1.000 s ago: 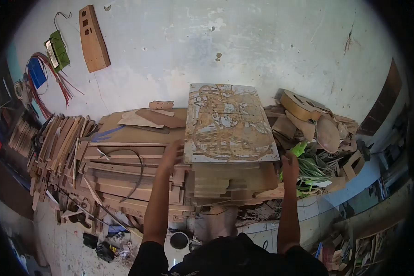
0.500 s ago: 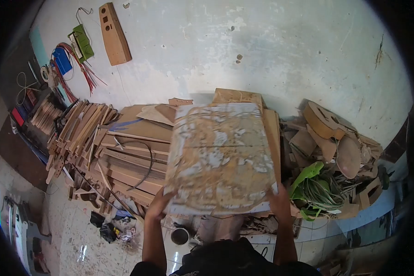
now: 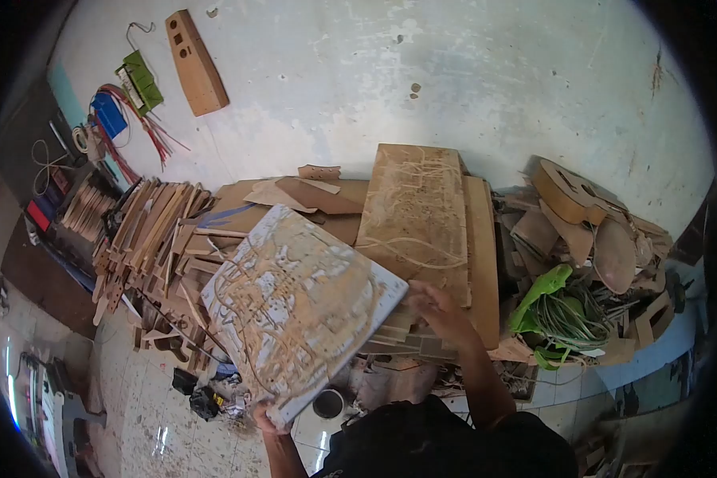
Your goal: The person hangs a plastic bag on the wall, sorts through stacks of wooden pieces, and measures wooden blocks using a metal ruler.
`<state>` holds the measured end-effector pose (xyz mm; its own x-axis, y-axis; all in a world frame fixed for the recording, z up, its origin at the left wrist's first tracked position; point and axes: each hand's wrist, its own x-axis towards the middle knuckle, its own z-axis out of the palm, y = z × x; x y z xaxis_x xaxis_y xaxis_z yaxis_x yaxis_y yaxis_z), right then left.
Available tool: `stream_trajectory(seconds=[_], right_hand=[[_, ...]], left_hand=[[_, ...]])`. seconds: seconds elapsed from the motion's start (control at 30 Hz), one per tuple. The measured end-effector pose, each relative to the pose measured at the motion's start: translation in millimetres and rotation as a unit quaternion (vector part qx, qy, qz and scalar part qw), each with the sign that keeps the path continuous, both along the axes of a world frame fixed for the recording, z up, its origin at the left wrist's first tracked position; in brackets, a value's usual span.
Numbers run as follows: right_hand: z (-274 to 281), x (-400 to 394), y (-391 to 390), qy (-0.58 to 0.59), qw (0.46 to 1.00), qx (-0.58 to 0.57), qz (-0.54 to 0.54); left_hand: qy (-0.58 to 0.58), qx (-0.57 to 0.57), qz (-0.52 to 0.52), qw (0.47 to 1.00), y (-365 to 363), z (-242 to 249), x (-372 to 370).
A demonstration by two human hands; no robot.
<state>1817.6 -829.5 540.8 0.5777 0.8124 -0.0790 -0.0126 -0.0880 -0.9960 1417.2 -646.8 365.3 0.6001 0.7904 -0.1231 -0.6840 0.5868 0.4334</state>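
A white square board, crusted with tan sawdust and cut with curved grooves, is turned cornerwise and tilted in front of me. At its lower corner my left hand is closed on the edge. My right hand is beside the right corner, fingers stretched out and apart; whether they touch the edge is hard to tell. Beyond it lies a brown wooden panel, dusty and marked with curved grooves.
Stacked wood strips are at the left. A guitar body and a green bag with cords lie on the right-hand pile. A dark cup stands below the board. A wooden piece hangs on the wall.
The board has swung left and rotated cornerwise, uncovering the brown panel. My left hand is lower, at a corner; my right hand has moved left and up, with its fingers now spread.
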Motion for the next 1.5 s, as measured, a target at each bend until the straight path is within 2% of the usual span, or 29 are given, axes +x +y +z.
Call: stream_trajectory(seconds=[0.1, 0.17, 0.23, 0.3, 0.4, 0.5, 0.6, 0.7, 0.77, 0.9, 0.97, 1.03, 1.1, 1.13, 1.33, 1.5], right_hand=[[-21.3, 4.9, -23.2, 0.059, 0.997, 0.002, -0.039], [-25.5, 5.4, -48.1, 0.057, 0.997, 0.013, -0.05], [-32.5, 4.1, -72.2, 0.054, 0.996, 0.023, -0.068], [-40.8, 0.3, -94.5, 0.015, 0.989, -0.008, -0.146], [-61.9, -0.7, -125.2, 0.061, 0.979, -0.007, -0.197], [-54.9, -15.3, -144.0, 0.07, 0.968, -0.021, -0.24], [-57.9, -26.4, -155.2, 0.074, 0.961, -0.034, -0.264], [-65.3, -35.8, -162.6, 0.081, 0.953, -0.049, -0.286], [-67.5, -41.1, -166.6, 0.083, 0.95, -0.064, -0.293], [-66.4, -50.5, -163.4, 0.106, 0.949, -0.058, -0.291], [-74.6, -48.8, -158.2, 0.101, 0.955, -0.039, -0.277], [-76.6, -47.3, -153.2, 0.091, 0.959, -0.045, -0.265], [-70.8, -45.3, -145.3, 0.079, 0.963, -0.052, -0.253], [-63.0, -45.4, -142.2, 0.08, 0.966, -0.049, -0.241], [-68.8, -39.7, -127.6, 0.088, 0.982, -0.031, -0.166], [-64.9, -36.3, -114.6, 0.073, 0.983, -0.045, -0.164]], left_hand=[[0.015, -0.028, 0.002, 0.999, 35.3, 1.5, 21.1], [0.082, -0.022, 0.11, 0.99, 54.1, 16.9, 49.1], [-0.001, 0.023, -0.046, 0.999, 96.9, 11.3, 57.3], [0.049, 0.054, 0.089, 0.993, 113.5, 31.7, 101.9], [0.05, 0.063, 0.015, 0.997, 189.9, -2.4, 131.4], [0.049, 0.069, -0.03, 0.996, 229.3, -0.7, 178.1], [0.056, 0.08, -0.057, 0.994, 233.8, 31.5, 233.3], [0.101, 0.082, -0.074, 0.989, 245.1, 28.2, 282.9], [0.048, 0.143, -0.116, 0.982, 249.5, 13.4, 311.1], [0.129, 0.089, -0.073, 0.985, 239.8, 3.6, 354.4], [0.197, 0.016, -0.081, 0.977, 241.6, -11.6, 374.8], [0.25, 0.001, -0.058, 0.966, 242.3, -28.8, 385.3], [0.26, -0.003, -0.11, 0.959, 243.6, -35.3, 386.7], [0.306, -0.012, -0.101, 0.947, 233.4, -23.2, 384.6], [0.314, -0.03, -0.108, 0.943, 237.7, 5.2, 390.6], [0.3, -0.003, -0.072, 0.951, 224.3, -6.8, 377.5]])
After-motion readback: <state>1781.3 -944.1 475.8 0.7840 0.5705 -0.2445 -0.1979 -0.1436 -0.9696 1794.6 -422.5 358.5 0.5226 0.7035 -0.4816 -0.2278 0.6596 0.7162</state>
